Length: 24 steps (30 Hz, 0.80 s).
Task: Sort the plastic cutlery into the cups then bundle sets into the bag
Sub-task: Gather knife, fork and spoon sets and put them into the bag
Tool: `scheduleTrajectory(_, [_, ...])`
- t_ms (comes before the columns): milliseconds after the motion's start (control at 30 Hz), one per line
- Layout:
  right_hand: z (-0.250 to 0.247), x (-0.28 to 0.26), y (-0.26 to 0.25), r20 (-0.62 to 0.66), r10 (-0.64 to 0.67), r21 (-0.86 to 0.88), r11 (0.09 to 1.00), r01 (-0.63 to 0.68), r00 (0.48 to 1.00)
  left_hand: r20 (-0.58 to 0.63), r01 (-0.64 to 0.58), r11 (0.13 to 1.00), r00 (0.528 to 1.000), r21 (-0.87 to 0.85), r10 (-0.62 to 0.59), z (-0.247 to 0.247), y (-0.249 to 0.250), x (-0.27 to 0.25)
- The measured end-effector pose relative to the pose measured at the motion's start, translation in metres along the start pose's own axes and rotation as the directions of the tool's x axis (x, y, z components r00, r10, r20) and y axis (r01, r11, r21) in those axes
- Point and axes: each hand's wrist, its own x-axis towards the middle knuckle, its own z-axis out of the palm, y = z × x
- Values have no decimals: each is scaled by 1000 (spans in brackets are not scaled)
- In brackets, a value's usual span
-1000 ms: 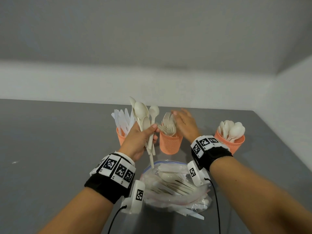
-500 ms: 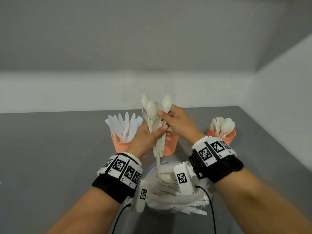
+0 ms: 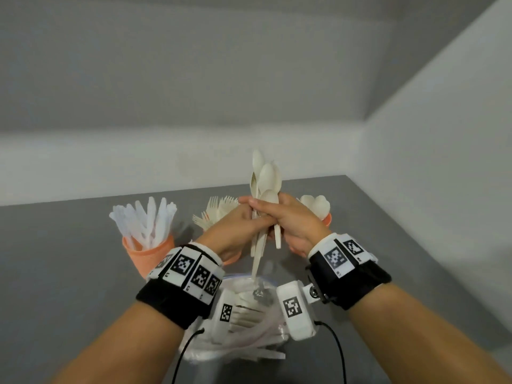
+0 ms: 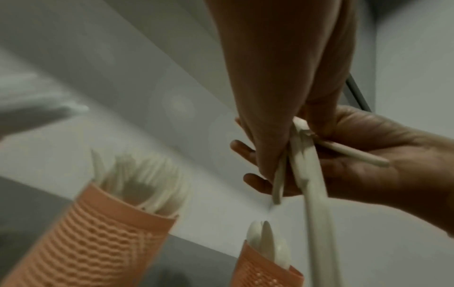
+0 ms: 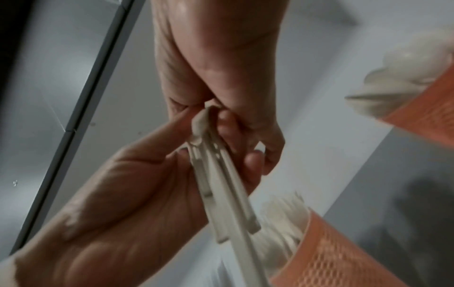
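Three cups stand in a row mid-frame: knife cup (image 3: 149, 254) left, fork cup (image 3: 219, 210) centre, spoon cup (image 3: 318, 207) right; the bag (image 3: 249, 328) lies below centre.

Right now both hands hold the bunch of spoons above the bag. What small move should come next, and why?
Probably lower the spoons handles first into the bag. Both the left hand and the right hand grip them, and the longest handle points down at the bag's open mouth.

— How many cups?
— Three orange cups (image 3: 148, 254) on the table (image 3: 69, 259): one of knives, one of forks, one of spoons.
— Bags?
— One bag (image 3: 249, 328).
— Hands?
— Two, left hand (image 3: 235, 231) and right hand (image 3: 296, 225).
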Motion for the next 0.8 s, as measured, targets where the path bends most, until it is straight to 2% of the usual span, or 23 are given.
scheduleTrajectory(67, [-25,3,-8,-36,-45,58,997,48,998,11,30,995,1000,-95,-29,13,-1,13])
scheduleTrajectory(167, [-70,13,-22,-228,-129,237,954,183,965,-157,96,995,983,-19,-98,26,-7,34])
scheduleTrajectory(233, [-100,18,-28,-387,-206,170,942,289,899,-271,166,982,953,86,-137,29,-15,50])
scheduleTrajectory(333, [-131,33,-28,-544,-238,78,940,331,805,-347,263,943,920,202,-182,37,-27,74])
scheduleTrajectory(400, [-141,50,-20,-614,-210,67,947,315,761,-361,306,907,913,290,-192,42,-36,92])
scheduleTrajectory(500, [-146,72,-1,-672,-223,-14,957,289,707,-329,307,865,928,398,-178,51,-50,115])
scheduleTrajectory(567, [-144,76,13,-653,-261,-54,952,301,711,-296,292,835,941,467,-163,57,-57,125])
scheduleTrajectory(667, [-142,73,34,-531,-335,-131,940,315,779,-265,269,849,951,454,-159,61,-63,134])
scheduleTrajectory(733, [-144,70,44,-453,-315,-131,949,287,834,-266,257,873,951,413,-154,61,-66,139])
scheduleTrajectory(800, [-146,67,49,-425,-270,-81,962,261,864,-266,246,879,953,409,-143,60,-69,142])
